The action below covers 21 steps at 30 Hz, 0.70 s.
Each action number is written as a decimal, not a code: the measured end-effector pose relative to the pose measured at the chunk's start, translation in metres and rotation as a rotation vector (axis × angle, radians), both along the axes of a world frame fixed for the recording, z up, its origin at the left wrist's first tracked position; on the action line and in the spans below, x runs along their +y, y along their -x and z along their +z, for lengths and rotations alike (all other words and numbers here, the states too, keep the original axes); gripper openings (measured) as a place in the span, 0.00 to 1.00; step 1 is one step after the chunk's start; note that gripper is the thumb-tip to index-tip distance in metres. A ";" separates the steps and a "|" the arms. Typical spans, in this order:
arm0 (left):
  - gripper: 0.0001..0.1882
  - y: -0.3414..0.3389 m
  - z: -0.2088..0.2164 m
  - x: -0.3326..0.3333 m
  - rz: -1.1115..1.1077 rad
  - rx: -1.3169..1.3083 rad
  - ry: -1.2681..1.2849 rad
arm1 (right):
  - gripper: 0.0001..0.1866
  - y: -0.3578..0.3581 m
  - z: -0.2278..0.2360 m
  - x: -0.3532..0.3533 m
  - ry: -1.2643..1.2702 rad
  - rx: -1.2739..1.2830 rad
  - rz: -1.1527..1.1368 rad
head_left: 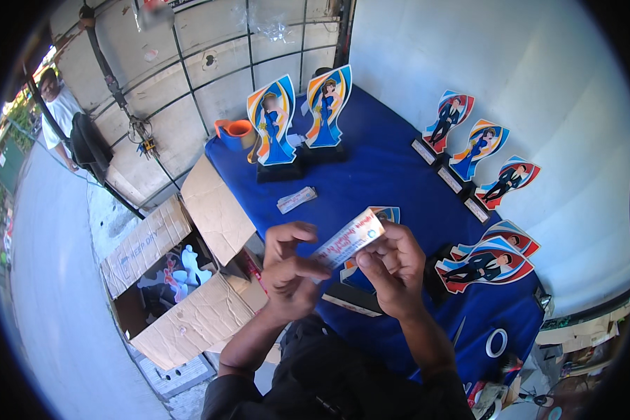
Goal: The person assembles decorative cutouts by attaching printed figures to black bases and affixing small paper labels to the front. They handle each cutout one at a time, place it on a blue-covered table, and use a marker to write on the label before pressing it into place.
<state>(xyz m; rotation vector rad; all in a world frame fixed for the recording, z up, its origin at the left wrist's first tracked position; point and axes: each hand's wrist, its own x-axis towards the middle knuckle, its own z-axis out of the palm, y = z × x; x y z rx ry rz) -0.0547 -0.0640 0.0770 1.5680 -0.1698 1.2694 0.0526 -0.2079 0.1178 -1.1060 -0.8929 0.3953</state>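
Observation:
A white printed label strip (352, 236) is held tilted above the table. My right hand (397, 269) pinches its upper right end between thumb and fingers. At the lower left end, my left hand (290, 269) has its fingers curled, with the thumb and fingertips closed at the strip's edge. Behind the strip, largely hidden by it and my right hand, is a cutout trophy with a black base (351, 299) bearing a pale label. A small pile of similar label strips (297, 199) lies beyond my left hand.
On the blue-covered table (392, 185) stand several figure trophies (271, 126), more along the right edge (476, 150). An orange cup (236, 133) is at the back left, a tape roll (496, 343) at the near right. An open cardboard box (189, 329) sits left; a person (63, 115) stands beyond.

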 end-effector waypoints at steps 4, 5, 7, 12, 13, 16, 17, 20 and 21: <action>0.11 0.001 0.008 -0.011 0.098 0.198 -0.263 | 0.11 -0.003 0.000 0.003 0.063 -0.067 -0.078; 0.12 0.003 0.012 -0.013 0.088 0.225 -0.344 | 0.09 -0.006 0.002 0.003 0.106 -0.109 -0.075; 0.15 0.008 0.020 -0.016 0.050 0.258 -0.342 | 0.09 -0.015 0.005 0.002 0.239 -0.277 -0.103; 0.20 0.006 0.023 -0.012 -0.078 0.486 -0.089 | 0.11 -0.028 0.009 -0.004 0.469 -0.509 0.159; 0.18 0.003 0.020 -0.009 -0.090 0.461 -0.083 | 0.11 -0.029 0.009 -0.006 0.479 -0.518 0.169; 0.15 0.003 0.013 -0.007 -0.018 0.431 -0.138 | 0.09 -0.023 0.005 -0.010 0.504 -0.379 0.197; 0.14 0.003 0.012 -0.007 0.019 0.379 -0.134 | 0.09 -0.019 0.003 -0.012 0.512 -0.302 0.208; 0.13 0.008 0.014 -0.002 0.083 0.337 -0.080 | 0.09 -0.013 -0.001 -0.018 0.381 0.015 0.000; 0.14 0.013 0.015 0.000 0.070 0.403 -0.034 | 0.08 -0.016 -0.001 -0.018 0.287 0.033 -0.069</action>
